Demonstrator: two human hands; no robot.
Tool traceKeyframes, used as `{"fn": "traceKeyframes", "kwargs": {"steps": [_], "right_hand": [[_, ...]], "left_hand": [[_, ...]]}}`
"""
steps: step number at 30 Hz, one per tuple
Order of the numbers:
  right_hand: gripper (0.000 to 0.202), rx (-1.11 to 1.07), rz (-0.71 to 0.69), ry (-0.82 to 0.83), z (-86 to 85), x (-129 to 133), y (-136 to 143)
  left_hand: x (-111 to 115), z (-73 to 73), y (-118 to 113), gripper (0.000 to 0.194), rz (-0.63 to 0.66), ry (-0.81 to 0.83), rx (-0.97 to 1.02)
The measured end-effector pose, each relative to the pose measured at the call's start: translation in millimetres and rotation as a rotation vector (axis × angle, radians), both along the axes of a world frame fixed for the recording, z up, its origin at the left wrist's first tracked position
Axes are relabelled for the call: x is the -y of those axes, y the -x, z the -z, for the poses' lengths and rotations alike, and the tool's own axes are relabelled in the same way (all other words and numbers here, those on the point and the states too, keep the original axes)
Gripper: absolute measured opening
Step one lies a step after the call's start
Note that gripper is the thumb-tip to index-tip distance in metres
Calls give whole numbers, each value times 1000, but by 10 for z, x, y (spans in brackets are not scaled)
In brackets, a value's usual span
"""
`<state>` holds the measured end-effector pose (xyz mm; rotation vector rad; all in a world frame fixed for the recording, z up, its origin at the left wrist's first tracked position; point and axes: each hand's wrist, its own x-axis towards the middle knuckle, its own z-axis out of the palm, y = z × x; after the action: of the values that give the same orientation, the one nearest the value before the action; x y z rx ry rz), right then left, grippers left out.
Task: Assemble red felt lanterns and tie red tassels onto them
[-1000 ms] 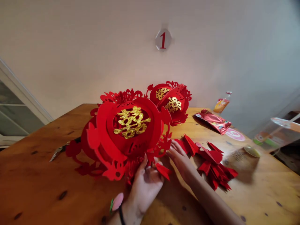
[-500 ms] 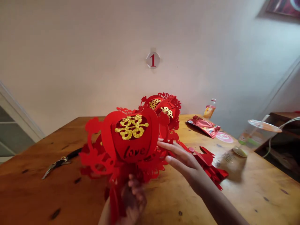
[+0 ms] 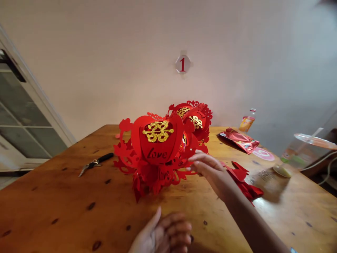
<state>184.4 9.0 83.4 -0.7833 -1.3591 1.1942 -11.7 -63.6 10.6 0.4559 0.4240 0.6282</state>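
Note:
A red paper lantern (image 3: pixel 137 135) with a gold glitter character and the word "Love" rests on the wooden table. At its right edge is my right hand (image 3: pixel 210 170), fingers apart, the fingertips against or very near the red cutouts. My left hand (image 3: pixel 165 233) is in front of the lantern, palm up with the thumb raised and fingers loosely curved, holding nothing. Behind the lantern stands another red paper lantern (image 3: pixel 204 131) with gold characters. Flat red paper pieces (image 3: pixel 243 179) lie to the right, partly behind my right forearm.
Keys with a black fob (image 3: pixel 93 163) lie on the table (image 3: pixel 60 207) at the left. Toward the back right are a red foil packet (image 3: pixel 238 140), an orange drink bottle (image 3: pixel 246 121), a pink round sticker (image 3: pixel 263 154) and a clear plastic cup (image 3: pixel 300 154).
My left hand has let go of the lantern's lower part and drawn back toward me. The lantern now rests on the table. My view has shifted left.

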Motion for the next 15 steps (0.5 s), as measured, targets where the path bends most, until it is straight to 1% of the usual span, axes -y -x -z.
{"fn": "traceKeyframes", "kwargs": {"steps": [2,4,7,9,10,11,12,14,15], "right_hand": [[9,16,132,-38,-36,8,-217],[10,39,317,-98,-78,22,-583],[16,87,647,-164,-72,73,-1340],[23,145,865,-130,17,134,-1872],[26,206,934,-79,90,167,-2115],[28,288,995,-8,179,198,-2333],[30,375,1001,82,280,225,-2521],[33,479,985,188,502,258,-2803],[35,589,946,239,611,264,-2900]], "left_hand": [[-55,-46,-126,46,-33,-115,-21],[-68,-109,-205,44,-66,-332,-147],[-50,-229,-250,43,-54,-685,-442],[-55,-290,-269,43,-11,-873,-571],[-67,-304,-284,41,11,-958,-617],[-83,-304,-304,38,26,-1034,-660],[-101,-291,-328,35,34,-1094,-700],[-138,-231,-383,31,34,-1152,-765],[-155,-188,-410,30,30,-1152,-793]]}}
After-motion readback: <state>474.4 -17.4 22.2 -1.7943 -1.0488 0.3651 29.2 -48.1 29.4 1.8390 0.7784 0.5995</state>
